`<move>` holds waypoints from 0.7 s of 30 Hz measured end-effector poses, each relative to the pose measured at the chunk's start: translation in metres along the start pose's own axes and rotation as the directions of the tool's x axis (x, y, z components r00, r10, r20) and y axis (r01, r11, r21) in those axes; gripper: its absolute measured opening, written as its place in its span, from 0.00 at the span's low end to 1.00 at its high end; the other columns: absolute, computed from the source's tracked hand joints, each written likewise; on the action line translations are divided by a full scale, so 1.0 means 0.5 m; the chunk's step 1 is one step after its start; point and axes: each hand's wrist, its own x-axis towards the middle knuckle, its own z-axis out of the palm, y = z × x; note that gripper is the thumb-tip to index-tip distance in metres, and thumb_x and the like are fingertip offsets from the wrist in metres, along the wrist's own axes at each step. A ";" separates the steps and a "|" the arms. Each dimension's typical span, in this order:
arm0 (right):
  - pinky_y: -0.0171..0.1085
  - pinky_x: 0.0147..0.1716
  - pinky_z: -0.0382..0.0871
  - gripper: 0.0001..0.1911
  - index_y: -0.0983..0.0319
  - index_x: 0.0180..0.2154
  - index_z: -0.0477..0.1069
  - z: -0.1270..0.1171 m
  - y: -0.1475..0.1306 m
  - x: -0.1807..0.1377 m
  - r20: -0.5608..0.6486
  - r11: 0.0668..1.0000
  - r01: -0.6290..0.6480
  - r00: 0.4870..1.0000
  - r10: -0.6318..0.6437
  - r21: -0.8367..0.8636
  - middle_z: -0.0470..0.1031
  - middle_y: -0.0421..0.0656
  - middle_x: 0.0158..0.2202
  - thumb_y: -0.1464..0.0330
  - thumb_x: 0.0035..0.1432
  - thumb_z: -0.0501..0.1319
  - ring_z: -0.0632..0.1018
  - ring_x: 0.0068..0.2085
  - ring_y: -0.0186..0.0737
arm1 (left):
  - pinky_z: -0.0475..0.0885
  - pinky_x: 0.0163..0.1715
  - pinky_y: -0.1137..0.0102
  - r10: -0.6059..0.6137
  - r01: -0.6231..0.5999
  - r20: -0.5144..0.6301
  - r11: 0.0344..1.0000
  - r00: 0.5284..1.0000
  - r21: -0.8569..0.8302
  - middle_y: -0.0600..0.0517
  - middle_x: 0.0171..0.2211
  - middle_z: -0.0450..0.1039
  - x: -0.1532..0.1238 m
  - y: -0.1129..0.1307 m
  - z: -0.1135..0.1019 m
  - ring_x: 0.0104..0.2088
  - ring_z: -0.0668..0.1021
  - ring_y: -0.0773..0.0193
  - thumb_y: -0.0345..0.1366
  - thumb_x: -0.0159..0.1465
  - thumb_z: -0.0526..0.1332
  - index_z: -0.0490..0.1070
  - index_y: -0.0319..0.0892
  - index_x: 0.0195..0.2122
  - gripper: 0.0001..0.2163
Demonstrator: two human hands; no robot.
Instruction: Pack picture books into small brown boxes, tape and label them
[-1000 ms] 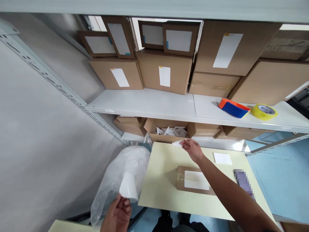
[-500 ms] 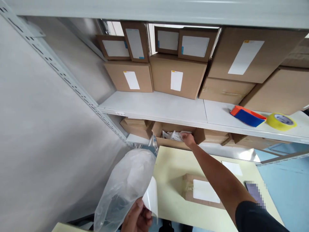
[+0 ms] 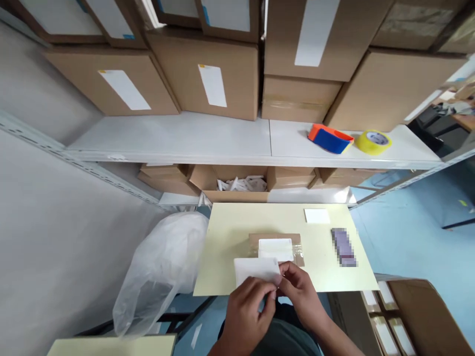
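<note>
A thin white label sheet (image 3: 254, 268) is held in front of me, above the near edge of the table. My left hand (image 3: 249, 314) is closed on its lower right part. My right hand (image 3: 299, 291) pinches the same sheet's right corner, its fingertips meeting those of the left. Just beyond lies a taped cardboard box (image 3: 255, 242) with a white label (image 3: 275, 249) on top, partly covered by the sheet. Whether the sheet's layers are being parted cannot be made out.
The pale yellow table (image 3: 226, 232) also bears a white card (image 3: 316, 216) and a pixelated phone-like object (image 3: 344, 247). Behind stands an open carton (image 3: 237, 197) of white pieces. A tape roll (image 3: 373, 142) sits on the shelf (image 3: 222, 136). A plastic bag (image 3: 163, 257) hangs left.
My right hand has come back from the open carton to the sheet. My left hand has brought the sheet rightward, in front of the box. The view has shifted right and down.
</note>
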 end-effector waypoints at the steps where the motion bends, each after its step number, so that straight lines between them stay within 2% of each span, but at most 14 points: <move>1: 0.37 0.31 0.75 0.23 0.59 0.31 0.71 -0.018 0.008 -0.007 -0.049 1.000 -0.007 0.999 0.008 0.010 0.71 0.37 0.27 0.48 0.52 0.71 0.74 0.29 0.36 | 0.73 0.39 0.65 0.043 -0.046 0.047 0.998 0.998 0.047 0.48 0.33 0.81 -0.003 0.005 0.019 0.35 0.80 0.56 0.36 0.67 0.59 0.81 0.49 0.38 0.09; 3: 0.39 0.32 0.77 0.23 0.60 0.30 0.71 -0.058 0.022 -0.016 -0.116 1.000 -0.025 0.993 0.025 0.005 0.70 0.38 0.27 0.48 0.51 0.72 0.74 0.29 0.37 | 0.73 0.42 0.62 0.079 -0.092 0.134 0.991 0.988 0.098 0.47 0.36 0.81 -0.010 0.006 0.048 0.38 0.80 0.54 0.37 0.66 0.61 0.81 0.50 0.42 0.09; 5: 0.41 0.33 0.79 0.23 0.60 0.30 0.72 -0.101 0.031 -0.024 -0.179 0.999 -0.042 0.983 0.040 -0.007 0.72 0.39 0.29 0.47 0.50 0.72 0.75 0.31 0.39 | 0.73 0.45 0.60 0.040 -0.051 0.131 0.996 0.991 0.077 0.47 0.39 0.81 -0.018 -0.005 0.065 0.41 0.80 0.52 0.39 0.64 0.64 0.81 0.52 0.46 0.10; 7: 0.44 0.35 0.80 0.23 0.59 0.30 0.73 -0.139 0.035 -0.034 -0.234 0.999 -0.052 0.971 0.049 -0.009 0.73 0.41 0.31 0.47 0.50 0.72 0.75 0.33 0.41 | 0.72 0.47 0.60 -0.109 0.108 -0.032 0.994 0.994 -0.011 0.46 0.41 0.80 -0.023 -0.024 0.072 0.44 0.79 0.51 0.41 0.61 0.67 0.80 0.51 0.46 0.13; 8: 0.45 0.35 0.81 0.22 0.59 0.31 0.73 -0.154 0.036 -0.039 -0.255 0.998 -0.057 0.965 0.055 0.000 0.74 0.42 0.32 0.48 0.51 0.72 0.75 0.34 0.41 | 0.72 0.47 0.60 -0.224 0.213 -0.135 0.973 0.965 -0.086 0.45 0.43 0.79 -0.023 -0.035 0.075 0.45 0.78 0.50 0.42 0.59 0.69 0.79 0.49 0.47 0.15; 9: 0.45 0.36 0.81 0.22 0.59 0.31 0.73 -0.166 0.038 -0.044 -0.270 0.998 -0.062 0.961 0.065 0.016 0.74 0.42 0.32 0.48 0.51 0.72 0.75 0.34 0.42 | 0.73 0.46 0.61 -0.345 0.312 -0.199 0.933 0.917 -0.178 0.44 0.45 0.78 -0.022 -0.046 0.076 0.46 0.78 0.51 0.43 0.57 0.70 0.78 0.48 0.47 0.17; 10: 0.46 0.36 0.82 0.21 0.59 0.30 0.73 -0.174 0.039 -0.047 -0.281 0.997 -0.070 0.957 0.077 0.037 0.73 0.42 0.32 0.49 0.51 0.72 0.75 0.34 0.42 | 0.73 0.44 0.62 -0.450 0.392 -0.196 0.878 0.871 -0.274 0.44 0.45 0.77 -0.019 -0.055 0.078 0.45 0.78 0.51 0.45 0.56 0.70 0.77 0.46 0.47 0.19; 12: 0.46 0.35 0.82 0.21 0.59 0.29 0.72 -0.182 0.044 -0.050 -0.287 0.993 -0.088 0.952 0.107 0.078 0.73 0.41 0.32 0.49 0.49 0.73 0.75 0.34 0.41 | 0.71 0.38 0.66 -0.563 0.506 -0.025 0.760 0.826 -0.407 0.46 0.40 0.77 -0.011 -0.069 0.080 0.39 0.77 0.55 0.50 0.56 0.69 0.76 0.44 0.45 0.20; 14: 0.45 0.35 0.82 0.22 0.59 0.29 0.72 -0.180 0.051 -0.047 -0.275 0.990 -0.105 0.953 0.128 0.099 0.73 0.41 0.32 0.50 0.49 0.73 0.75 0.33 0.40 | 0.68 0.32 0.70 -0.562 0.571 0.166 0.696 0.810 -0.435 0.51 0.30 0.74 -0.003 -0.075 0.083 0.31 0.74 0.61 0.55 0.57 0.67 0.75 0.42 0.37 0.20; 15: 0.45 0.35 0.82 0.22 0.59 0.30 0.73 -0.177 0.055 -0.044 -0.267 0.989 -0.110 0.954 0.134 0.102 0.73 0.41 0.32 0.49 0.49 0.73 0.75 0.33 0.40 | 0.66 0.30 0.71 -0.555 0.584 0.206 0.690 0.806 -0.428 0.54 0.26 0.70 0.001 -0.076 0.085 0.27 0.71 0.64 0.56 0.57 0.66 0.74 0.41 0.34 0.20; 18: 0.46 0.36 0.82 0.22 0.59 0.32 0.74 -0.167 0.068 -0.031 -0.260 0.990 -0.109 0.957 0.129 0.091 0.74 0.42 0.34 0.49 0.50 0.72 0.75 0.35 0.41 | 0.61 0.26 0.72 -0.572 0.586 0.169 0.705 0.803 -0.399 0.57 0.22 0.64 0.015 -0.078 0.088 0.23 0.66 0.67 0.58 0.57 0.64 0.72 0.41 0.30 0.21; 21: 0.47 0.42 0.80 0.22 0.59 0.35 0.75 -0.162 0.077 -0.015 -0.252 0.995 -0.088 0.963 0.094 0.037 0.77 0.43 0.39 0.48 0.52 0.71 0.77 0.41 0.44 | 0.61 0.26 0.72 -0.579 0.580 0.129 0.724 0.805 -0.373 0.57 0.21 0.64 0.034 -0.086 0.088 0.23 0.66 0.67 0.57 0.58 0.63 0.71 0.42 0.29 0.20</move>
